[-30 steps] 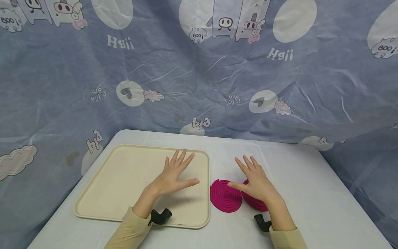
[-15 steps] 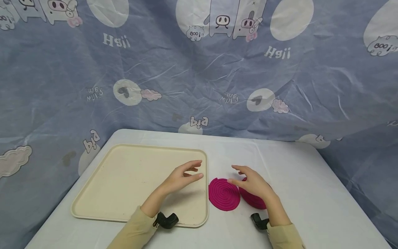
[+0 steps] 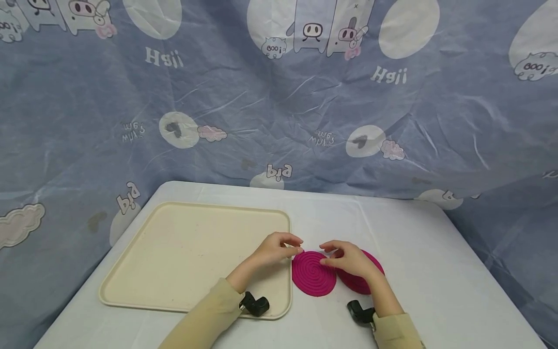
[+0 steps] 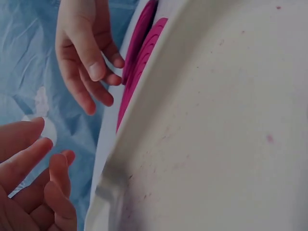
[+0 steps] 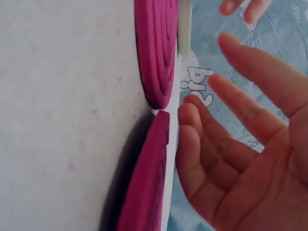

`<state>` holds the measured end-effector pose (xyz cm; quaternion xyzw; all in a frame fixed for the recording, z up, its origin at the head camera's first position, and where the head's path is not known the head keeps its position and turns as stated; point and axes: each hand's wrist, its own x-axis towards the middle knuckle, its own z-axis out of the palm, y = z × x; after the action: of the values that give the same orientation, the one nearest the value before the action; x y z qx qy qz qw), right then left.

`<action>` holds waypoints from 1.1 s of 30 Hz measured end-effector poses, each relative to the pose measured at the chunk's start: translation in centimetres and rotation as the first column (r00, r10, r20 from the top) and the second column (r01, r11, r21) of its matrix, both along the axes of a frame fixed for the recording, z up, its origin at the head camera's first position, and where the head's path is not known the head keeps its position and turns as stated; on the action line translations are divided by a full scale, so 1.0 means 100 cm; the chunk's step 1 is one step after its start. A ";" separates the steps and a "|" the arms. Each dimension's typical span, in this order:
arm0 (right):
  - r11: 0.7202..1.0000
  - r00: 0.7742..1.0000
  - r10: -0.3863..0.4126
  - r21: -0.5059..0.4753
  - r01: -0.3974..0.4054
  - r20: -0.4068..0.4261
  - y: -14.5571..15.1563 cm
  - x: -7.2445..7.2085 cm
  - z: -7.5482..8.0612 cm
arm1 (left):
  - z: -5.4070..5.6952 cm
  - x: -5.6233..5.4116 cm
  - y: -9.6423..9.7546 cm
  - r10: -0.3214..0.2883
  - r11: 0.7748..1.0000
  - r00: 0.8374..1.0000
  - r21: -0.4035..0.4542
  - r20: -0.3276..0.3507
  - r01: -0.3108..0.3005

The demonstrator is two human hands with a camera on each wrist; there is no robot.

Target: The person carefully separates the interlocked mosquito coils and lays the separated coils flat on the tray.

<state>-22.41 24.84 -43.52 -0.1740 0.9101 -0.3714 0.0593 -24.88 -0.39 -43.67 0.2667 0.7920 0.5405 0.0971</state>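
Observation:
Two flat magenta discs with a spiral surface lie side by side on the white table, the left disc (image 3: 314, 281) close to the tray's right edge and the right disc (image 3: 358, 285) partly covered by my right hand (image 3: 350, 259). That hand hovers with loosely bent fingers and thumb apart, and the right wrist view finds nothing in its grasp. My left hand (image 3: 273, 249) hangs over the right rim of the cream tray (image 3: 192, 257), fingertips near the left disc's far edge. Its fingers (image 4: 58, 171) are relaxed and hold nothing. In the right wrist view the nearer disc (image 5: 144, 187) appears tilted off the table.
The shallow tray covers the left part of the white table (image 3: 436, 271). A blue printed cloth (image 3: 279, 97) hangs behind and around the table. Black wrist cameras sit under both wrists, the left camera (image 3: 255, 305) above the tray's near rim.
Both hands were spread wide with straight fingers; these have relaxed into a loose bend. The left hand has moved right toward the left disc, and both hands have come lower.

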 end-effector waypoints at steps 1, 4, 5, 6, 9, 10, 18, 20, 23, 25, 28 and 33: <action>1.000 1.000 0.000 -0.006 0.000 0.004 0.001 0.000 -0.001 | -0.001 -0.001 0.002 0.006 1.000 1.000 -0.014 -0.005 -0.007; 1.000 1.000 0.010 -0.023 -0.010 0.015 0.003 -0.002 -0.005 | -0.006 -0.002 0.008 0.019 0.999 1.000 -0.045 -0.011 -0.019; 0.999 1.000 0.017 -0.027 -0.017 0.016 0.003 -0.003 -0.006 | -0.008 -0.002 0.010 0.025 0.998 1.000 -0.057 -0.015 -0.026; 0.999 0.999 0.025 -0.032 -0.025 0.020 0.004 -0.003 -0.007 | -0.010 -0.003 0.012 0.032 0.997 0.999 -0.075 -0.024 -0.034; 0.999 0.999 0.031 -0.032 -0.030 0.025 0.004 -0.004 -0.010 | -0.015 -0.002 0.016 0.055 0.989 0.997 -0.138 -0.046 -0.061; 0.999 0.999 0.030 -0.032 -0.029 0.027 0.004 -0.005 -0.011 | -0.016 -0.002 0.018 0.061 0.986 0.997 -0.155 -0.055 -0.069; 0.999 0.999 0.022 -0.035 -0.021 0.027 0.001 -0.006 -0.014 | -0.017 -0.001 0.023 0.063 0.973 0.997 -0.218 -0.052 -0.073; 0.999 0.999 0.020 -0.048 -0.018 0.032 0.001 -0.007 -0.015 | -0.017 0.000 0.023 0.063 0.971 0.997 -0.227 -0.054 -0.074; 0.998 0.999 0.016 -0.063 -0.013 0.048 0.002 -0.008 -0.016 | -0.017 0.000 0.024 0.052 0.967 0.997 -0.246 -0.062 -0.066; 0.998 0.998 0.014 -0.064 -0.010 0.063 0.002 -0.008 -0.016 | -0.018 0.000 0.024 0.048 0.961 0.997 -0.267 -0.065 -0.064; 0.999 0.996 0.006 -0.053 -0.002 0.084 0.002 -0.007 -0.016 | -0.019 0.000 0.024 0.040 0.954 0.996 -0.292 -0.076 -0.061; 0.999 0.994 -0.008 -0.036 0.012 0.105 0.000 -0.006 -0.014 | -0.019 0.001 0.025 0.046 0.954 0.996 -0.291 -0.079 -0.067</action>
<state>-22.97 24.85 -44.94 -0.1507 0.8997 -0.3969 0.1019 -24.80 2.15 -45.62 0.2457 0.8738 0.4095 0.0917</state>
